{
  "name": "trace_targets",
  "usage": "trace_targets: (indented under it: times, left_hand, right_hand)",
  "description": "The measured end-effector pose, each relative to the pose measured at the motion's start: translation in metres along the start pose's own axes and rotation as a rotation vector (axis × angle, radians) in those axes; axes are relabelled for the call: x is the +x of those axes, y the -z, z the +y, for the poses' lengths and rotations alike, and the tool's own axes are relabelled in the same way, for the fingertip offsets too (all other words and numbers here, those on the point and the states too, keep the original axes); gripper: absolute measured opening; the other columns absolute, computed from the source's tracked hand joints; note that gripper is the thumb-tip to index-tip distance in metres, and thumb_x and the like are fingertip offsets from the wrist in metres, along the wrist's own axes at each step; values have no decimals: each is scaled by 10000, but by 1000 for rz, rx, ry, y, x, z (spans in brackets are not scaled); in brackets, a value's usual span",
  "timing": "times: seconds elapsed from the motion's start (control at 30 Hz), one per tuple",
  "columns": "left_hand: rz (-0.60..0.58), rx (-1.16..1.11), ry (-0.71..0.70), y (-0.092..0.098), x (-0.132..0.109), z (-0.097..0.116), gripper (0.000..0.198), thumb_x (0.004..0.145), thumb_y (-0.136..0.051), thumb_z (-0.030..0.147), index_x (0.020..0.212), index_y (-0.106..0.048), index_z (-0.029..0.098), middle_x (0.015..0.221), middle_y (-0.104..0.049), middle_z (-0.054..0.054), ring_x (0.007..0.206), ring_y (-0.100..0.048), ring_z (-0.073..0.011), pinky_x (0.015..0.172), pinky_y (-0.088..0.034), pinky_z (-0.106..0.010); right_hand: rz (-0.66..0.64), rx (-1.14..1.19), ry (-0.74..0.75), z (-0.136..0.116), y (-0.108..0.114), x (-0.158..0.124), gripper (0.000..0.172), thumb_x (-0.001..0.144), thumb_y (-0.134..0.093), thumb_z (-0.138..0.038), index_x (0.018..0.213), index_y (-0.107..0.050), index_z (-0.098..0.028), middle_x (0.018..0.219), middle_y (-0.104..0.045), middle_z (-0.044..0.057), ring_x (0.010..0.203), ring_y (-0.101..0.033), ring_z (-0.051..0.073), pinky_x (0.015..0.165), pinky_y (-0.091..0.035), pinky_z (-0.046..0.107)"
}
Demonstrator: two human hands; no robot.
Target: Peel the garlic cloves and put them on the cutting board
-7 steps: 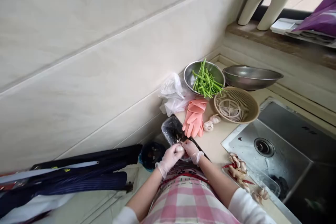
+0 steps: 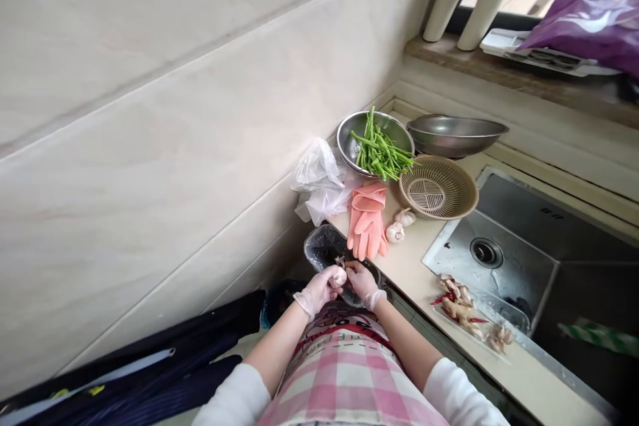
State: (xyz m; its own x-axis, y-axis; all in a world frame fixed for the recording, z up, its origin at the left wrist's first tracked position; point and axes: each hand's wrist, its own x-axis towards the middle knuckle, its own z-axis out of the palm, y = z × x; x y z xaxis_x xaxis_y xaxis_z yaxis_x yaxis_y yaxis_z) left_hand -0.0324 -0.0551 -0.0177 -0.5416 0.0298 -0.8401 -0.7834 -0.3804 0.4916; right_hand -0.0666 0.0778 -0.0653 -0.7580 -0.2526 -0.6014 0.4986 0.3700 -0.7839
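Note:
My left hand (image 2: 323, 287), in a clear disposable glove, is closed around a whitish garlic bulb (image 2: 339, 277). Just to its right, my right hand (image 2: 363, 283), gloved alike, has its fingertips pinched together; whatever they hold is too small to make out. Both hands are over a dark bin (image 2: 319, 246) lined with a plastic bag, which hangs at the counter's edge. Bits of thin peel (image 2: 340, 261) show by the fingertips. Two more garlic bulbs (image 2: 396, 232) lie on the counter beside pink rubber gloves (image 2: 368, 223).
Green stalks (image 2: 382, 150) fill a steel bowl (image 2: 344, 140) by the wall, near a crumpled plastic bag (image 2: 322, 180). A tan basket (image 2: 466, 196) and a steel basin (image 2: 456, 136) stand behind. At right, ginger (image 2: 462, 313) and red chillies lie in a clear tray by the sink (image 2: 524, 239).
My hands have drawn slightly apart, exposing more of the garlic bulb in my left hand. The camera has turned a little, shifting the counter and sink leftward in view.

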Motion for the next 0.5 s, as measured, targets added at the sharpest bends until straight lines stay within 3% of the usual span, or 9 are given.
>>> trace_targets:
  times: [0.07,0.13,0.23,0.33,0.43,0.5]
  left_hand:
    - [-37,-2,43,7,5,4,337,736,-628,488,751,-575,156,583,-538,35,444,-496,-69,408,-278,-161]
    - [-77,16,70,9,7,6,335,792,-585,500,789,-563,165,561,-517,49,402,-463,-57,379,-257,-155]
    - [-133,-16,106,8,5,11,326,895,-461,501,843,-528,187,537,-500,62,368,-455,-54,364,-286,-146]
    - [-253,-146,195,10,0,19,216,942,-442,384,892,-516,187,595,-574,29,436,-562,-88,412,-408,-168]
    - [-333,-183,228,15,-6,21,81,910,-533,249,936,-524,172,653,-614,16,461,-581,-86,442,-455,-173]
    - [-348,-186,167,17,-8,17,128,870,-609,265,896,-516,180,610,-576,44,415,-521,-62,402,-413,-158]
  right_hand:
    - [25,19,134,-1,-4,-10,332,756,-614,-302,1069,-669,-204,1024,-679,66,921,-635,188,836,-495,315]
    - [37,37,266,-6,-9,-21,379,702,-687,-306,1069,-693,-217,1116,-645,74,1013,-608,205,916,-465,327]
    - [123,86,321,-18,-16,-33,203,705,-692,-275,894,-742,-218,1035,-653,67,956,-615,198,891,-475,322]
    - [215,123,301,-32,-14,-38,58,691,-687,-218,733,-723,-202,925,-665,49,902,-612,183,851,-482,298]
    - [214,213,270,-37,-10,-41,125,656,-709,-239,770,-703,-186,904,-674,37,863,-610,175,810,-493,292]
    - [132,346,232,-36,-13,-43,216,659,-716,-309,829,-691,-178,876,-678,27,815,-617,167,774,-506,299]
